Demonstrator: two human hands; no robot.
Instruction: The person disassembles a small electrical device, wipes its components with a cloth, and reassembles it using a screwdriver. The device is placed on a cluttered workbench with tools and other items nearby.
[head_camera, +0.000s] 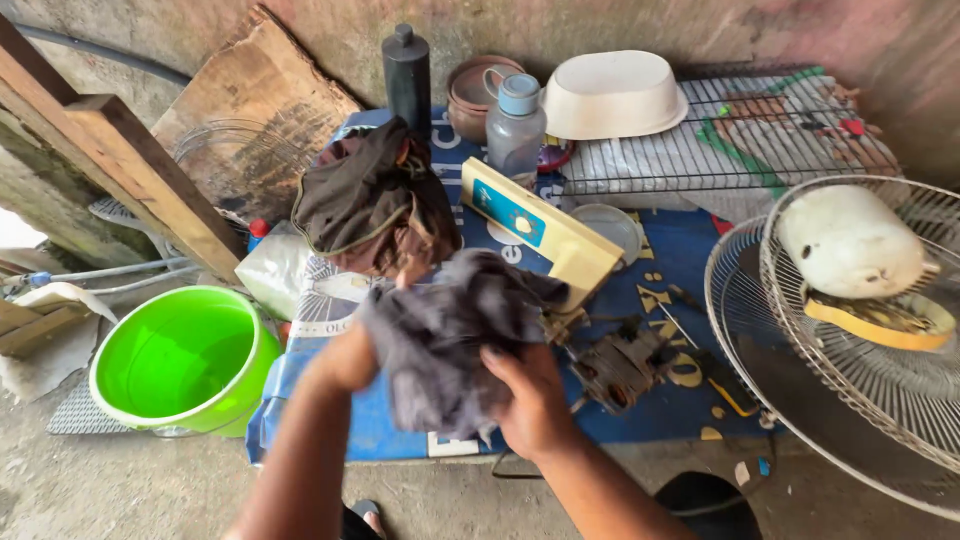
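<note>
Both my hands hold a crumpled grey cloth in front of me. My left hand is mostly under the cloth's left side, blurred. My right hand grips its lower right part. Just behind the cloth lies a dark brown rag bunched in a heap. To the right of the cloth a cream and blue fan housing piece leans on the blue mat, and a bare fan motor sits by my right hand.
A bright green bucket stands at the left. A wire fan guard with a white motor cover is at the right. Behind are a clear water bottle, a black bottle, a white basin, a wire rack and wooden boards.
</note>
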